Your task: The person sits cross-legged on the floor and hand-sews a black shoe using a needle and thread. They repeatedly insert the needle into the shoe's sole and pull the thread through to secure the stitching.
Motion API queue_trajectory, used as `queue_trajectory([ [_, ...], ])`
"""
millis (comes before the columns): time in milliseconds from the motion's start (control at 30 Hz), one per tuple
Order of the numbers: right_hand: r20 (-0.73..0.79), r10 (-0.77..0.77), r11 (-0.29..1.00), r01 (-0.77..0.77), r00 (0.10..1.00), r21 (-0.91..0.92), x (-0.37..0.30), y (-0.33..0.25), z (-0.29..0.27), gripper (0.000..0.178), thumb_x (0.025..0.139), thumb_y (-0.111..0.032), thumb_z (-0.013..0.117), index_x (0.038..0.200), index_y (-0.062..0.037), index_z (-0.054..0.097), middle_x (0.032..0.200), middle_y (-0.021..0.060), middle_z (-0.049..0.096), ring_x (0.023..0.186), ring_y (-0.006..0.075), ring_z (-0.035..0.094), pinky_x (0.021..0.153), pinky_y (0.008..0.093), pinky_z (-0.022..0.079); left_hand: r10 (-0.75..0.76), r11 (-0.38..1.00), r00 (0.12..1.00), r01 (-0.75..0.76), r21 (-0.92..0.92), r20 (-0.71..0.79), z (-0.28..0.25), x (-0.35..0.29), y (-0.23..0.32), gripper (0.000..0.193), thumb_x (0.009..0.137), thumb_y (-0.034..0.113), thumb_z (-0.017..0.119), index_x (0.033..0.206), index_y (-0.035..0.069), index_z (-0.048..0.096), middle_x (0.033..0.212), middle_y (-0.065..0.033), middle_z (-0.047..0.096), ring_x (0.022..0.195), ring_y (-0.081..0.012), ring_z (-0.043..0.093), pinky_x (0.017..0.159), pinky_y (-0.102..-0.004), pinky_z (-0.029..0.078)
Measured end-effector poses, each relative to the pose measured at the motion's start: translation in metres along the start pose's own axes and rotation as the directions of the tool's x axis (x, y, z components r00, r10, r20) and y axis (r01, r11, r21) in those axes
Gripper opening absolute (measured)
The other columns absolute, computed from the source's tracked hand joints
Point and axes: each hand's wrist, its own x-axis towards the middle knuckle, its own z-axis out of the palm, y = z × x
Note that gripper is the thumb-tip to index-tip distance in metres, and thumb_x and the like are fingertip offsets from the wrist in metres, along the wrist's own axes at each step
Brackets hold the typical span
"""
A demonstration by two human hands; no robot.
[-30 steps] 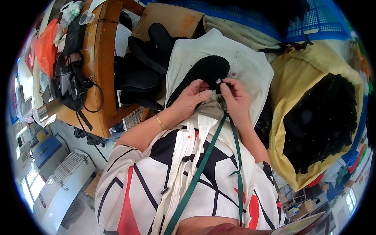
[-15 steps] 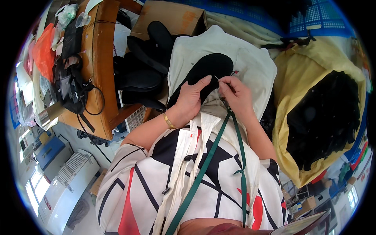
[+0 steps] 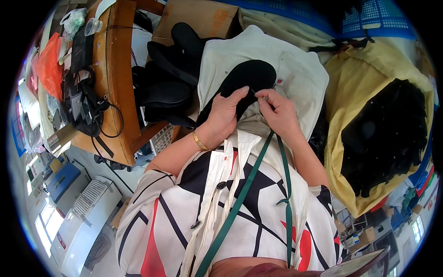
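A black shoe [image 3: 253,76] with a rounded end lies across the white cloth [image 3: 295,67] on my lap. My left hand [image 3: 224,112] is closed around its near part, thumb pressed on the upper face. At the shoe's right edge, my right hand [image 3: 279,112] pinches a thin needle [image 3: 253,92] between thumb and forefinger; its tip points at the black fabric. Any thread on it is too fine to make out. A small red spot [image 3: 279,81] shows on the cloth just right of the shoe.
Several black shoes [image 3: 164,92] are piled at my left, before a cardboard box [image 3: 196,18]. A wooden table [image 3: 110,69] stands further left with bags and a black strap on it. On my right is a yellow sack [image 3: 339,111] full of black pieces [image 3: 385,134].
My right hand has shifted slightly and its fingers stay pinched at the shoe's edge. My left hand keeps the same grip. The whole view has moved a little.
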Motion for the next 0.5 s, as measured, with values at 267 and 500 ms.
queue_trajectory([
  [267, 0.019, -0.022, 0.999, 0.022, 1.000, -0.027, 0.001, 0.000, -0.003, 0.018, 0.088, -0.012, 0.060, 0.103, -0.0039, 0.066, 0.073, 0.0116, 0.065, 0.060, 0.0185, 0.059, 0.058, 0.0305, 0.046, -0.002, 1.000, 1.000, 0.002, -0.008, 0.004, 0.000, 0.000, -0.001, 0.023, 0.085, 0.010, 0.074, 0.106, 0.002, 0.066, 0.100, -0.0028, 0.068, 0.092, -0.0115, 0.063, 0.084, -0.0288, 0.050],
  [500, 0.078, 0.022, 0.998, -0.027, 0.997, 0.061, 0.006, -0.008, -0.003, 0.015, 0.089, -0.011, 0.059, 0.101, -0.0023, 0.063, 0.075, 0.0109, 0.063, 0.064, 0.0160, 0.057, 0.061, 0.0294, 0.046, 0.004, 1.000, 0.999, -0.004, 0.009, 0.032, -0.002, -0.001, -0.001, 0.024, 0.085, 0.010, 0.075, 0.105, 0.003, 0.066, 0.099, -0.0027, 0.068, 0.092, -0.0115, 0.063, 0.084, -0.0289, 0.050],
])
